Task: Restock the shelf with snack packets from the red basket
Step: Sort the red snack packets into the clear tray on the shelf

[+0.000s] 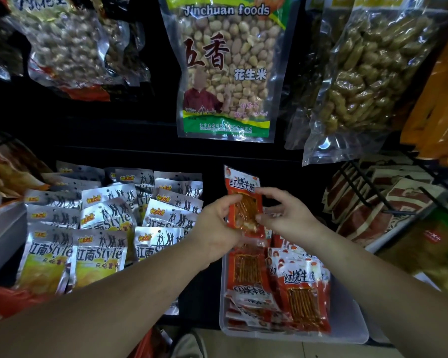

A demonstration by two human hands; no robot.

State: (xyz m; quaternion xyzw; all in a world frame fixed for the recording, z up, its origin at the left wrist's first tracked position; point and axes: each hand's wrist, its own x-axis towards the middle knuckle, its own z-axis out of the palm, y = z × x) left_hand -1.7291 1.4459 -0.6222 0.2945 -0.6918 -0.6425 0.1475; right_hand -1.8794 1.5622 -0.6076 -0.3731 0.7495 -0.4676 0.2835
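1. Snack packet [243,192], red, upright, held above clear tray [347,329] of matching red packets [303,293].
2. Left hand [217,226] pinches its left edge; right hand [287,215] pinches its right edge.
3. Silver packets [101,228] stacked left of tray.

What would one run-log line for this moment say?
left hand: pinches red packet | right hand: pinches same packet | packet: upright, over clear tray of matching packets
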